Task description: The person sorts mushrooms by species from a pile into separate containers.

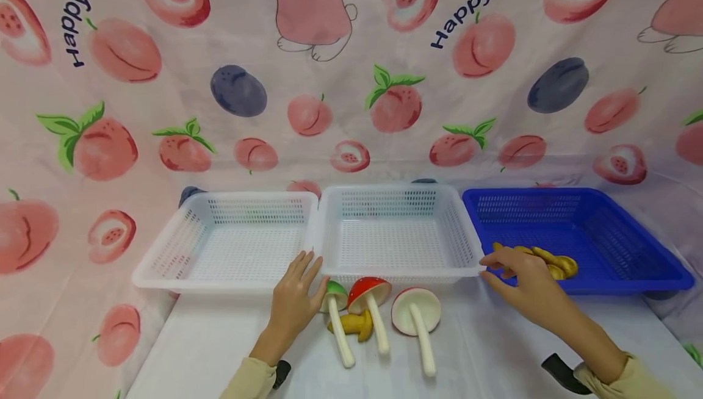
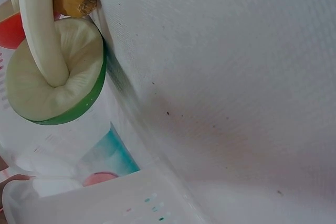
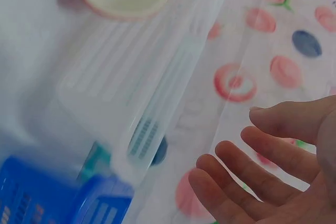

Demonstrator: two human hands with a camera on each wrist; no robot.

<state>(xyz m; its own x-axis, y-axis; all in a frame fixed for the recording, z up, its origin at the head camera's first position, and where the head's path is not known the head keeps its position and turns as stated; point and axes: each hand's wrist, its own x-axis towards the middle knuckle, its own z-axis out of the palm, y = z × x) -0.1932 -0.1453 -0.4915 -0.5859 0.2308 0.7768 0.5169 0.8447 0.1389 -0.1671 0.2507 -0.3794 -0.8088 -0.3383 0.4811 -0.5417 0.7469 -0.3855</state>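
My left hand (image 1: 295, 297), fingers extended, hovers by the front corner where two white baskets meet. Its thumb overlaps the edge of a green-capped toy mushroom (image 1: 342, 341) in the head view. Beside that lie a red-capped mushroom (image 1: 378, 326), a small yellow-brown mushroom (image 1: 359, 324) partly behind the stems, and a red-rimmed mushroom (image 1: 421, 335) showing its pale underside. At the right, my right hand (image 1: 524, 286) hangs over the blue basket's front left corner. Its fingers (image 3: 278, 177) are loosely bent and hold nothing. Several yellow-brown mushrooms (image 1: 562, 263) lie in that basket, partly hidden by this hand.
Along the back stand a left white basket (image 1: 219, 284), a middle white basket (image 1: 384, 272) and a blue basket (image 1: 631, 286), side by side. Behind them hangs a peach-print cloth (image 1: 329, 82). White cloth (image 1: 219, 338) covers the table in front.
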